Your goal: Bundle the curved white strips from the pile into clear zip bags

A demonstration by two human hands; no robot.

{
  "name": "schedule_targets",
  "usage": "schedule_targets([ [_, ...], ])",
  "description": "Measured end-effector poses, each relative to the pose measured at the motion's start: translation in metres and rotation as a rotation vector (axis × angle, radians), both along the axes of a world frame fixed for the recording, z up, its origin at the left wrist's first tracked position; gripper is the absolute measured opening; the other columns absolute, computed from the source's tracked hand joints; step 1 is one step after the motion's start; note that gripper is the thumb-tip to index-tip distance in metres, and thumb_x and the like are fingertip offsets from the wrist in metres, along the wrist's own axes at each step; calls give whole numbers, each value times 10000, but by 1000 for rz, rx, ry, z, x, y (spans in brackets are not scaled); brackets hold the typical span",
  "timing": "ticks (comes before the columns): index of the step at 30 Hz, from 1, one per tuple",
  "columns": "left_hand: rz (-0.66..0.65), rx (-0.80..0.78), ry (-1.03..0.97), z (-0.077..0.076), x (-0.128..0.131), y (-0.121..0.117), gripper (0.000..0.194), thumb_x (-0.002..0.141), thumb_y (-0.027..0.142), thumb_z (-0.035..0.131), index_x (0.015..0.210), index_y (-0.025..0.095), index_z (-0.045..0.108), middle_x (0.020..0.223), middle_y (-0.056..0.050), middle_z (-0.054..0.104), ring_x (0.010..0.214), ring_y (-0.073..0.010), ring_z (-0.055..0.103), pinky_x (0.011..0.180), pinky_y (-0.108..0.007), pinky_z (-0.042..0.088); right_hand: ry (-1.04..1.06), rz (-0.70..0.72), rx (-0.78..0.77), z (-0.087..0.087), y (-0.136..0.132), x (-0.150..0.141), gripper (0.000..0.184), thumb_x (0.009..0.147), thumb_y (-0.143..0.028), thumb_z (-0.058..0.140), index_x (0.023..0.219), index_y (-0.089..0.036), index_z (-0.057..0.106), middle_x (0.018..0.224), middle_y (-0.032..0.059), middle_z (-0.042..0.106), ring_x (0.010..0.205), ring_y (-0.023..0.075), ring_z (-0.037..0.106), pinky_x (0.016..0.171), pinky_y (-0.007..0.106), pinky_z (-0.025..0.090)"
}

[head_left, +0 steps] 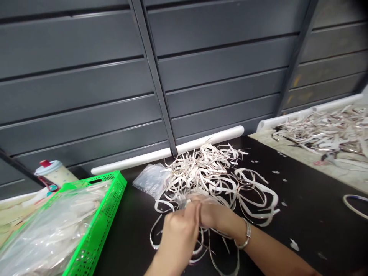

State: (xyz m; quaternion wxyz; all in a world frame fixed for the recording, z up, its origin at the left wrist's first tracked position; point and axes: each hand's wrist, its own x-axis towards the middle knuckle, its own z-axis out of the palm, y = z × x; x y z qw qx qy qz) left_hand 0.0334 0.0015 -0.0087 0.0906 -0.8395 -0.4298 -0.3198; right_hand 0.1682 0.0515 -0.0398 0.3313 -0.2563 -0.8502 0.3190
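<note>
A tangled heap of thin white strips (212,172) lies on a black tabletop (310,214). My left hand (178,234) and my right hand (214,214) meet at the heap's near edge, fingers pinched together over a small clear plastic piece and some strips; motion blur hides exactly what is pinched. A silver bracelet (245,234) circles my right wrist. Loose loops of strip trail under both forearms.
A green perforated basket (106,214) holding clear plastic bags stands at the left. A small clear bag (148,180) lies beside the heap. A red-capped bottle (53,170) stands far left. Another pile of strips (324,132) covers the right bench. Grey slatted panels rise behind.
</note>
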Motion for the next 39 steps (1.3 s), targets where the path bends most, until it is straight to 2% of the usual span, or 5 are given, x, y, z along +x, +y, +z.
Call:
schedule_targets([
  [7, 67, -304, -229, 25, -22, 8, 270, 884, 273, 457, 721, 189, 656, 522, 23, 638, 421, -105, 579, 438, -178, 391, -363, -6, 442, 51, -32, 17, 237, 942, -147, 371, 865, -135, 595, 793, 68, 623, 674, 162, 552, 642, 288, 433],
  [14, 196, -512, -396, 30, -40, 21, 361, 833, 413, 504, 588, 170, 610, 405, 22, 568, 377, -118, 532, 437, -205, 368, -445, -21, 508, 66, -27, 33, 247, 909, -283, 515, 693, -180, 573, 625, 10, 581, 602, 153, 501, 628, 302, 373],
  [20, -20, -771, -673, 25, -52, 35, 272, 734, 403, 619, 825, 147, 635, 570, 4, 622, 514, -146, 585, 525, -237, 453, -114, -152, 398, 64, 5, 41, 272, 938, -298, 452, 758, -199, 631, 689, -1, 618, 661, 132, 538, 722, 306, 386],
  [31, -57, -518, -961, 5, -44, 53, 280, 830, 423, 527, 706, 173, 523, 714, 2, 562, 679, -134, 548, 656, -240, 433, 175, -262, 53, 51, 27, 46, 85, 775, -281, 652, 770, -196, 659, 780, 23, 628, 714, 148, 563, 623, 275, 447],
  [39, -89, -526, -1456, 7, -41, 55, 304, 769, 452, 603, 746, 200, 434, 677, 8, 660, 638, -148, 647, 684, -291, 509, 187, -137, -346, 32, 52, 41, 565, 691, -337, 720, 1189, -161, 521, 1084, 106, 560, 948, 204, 551, 686, 307, 513],
])
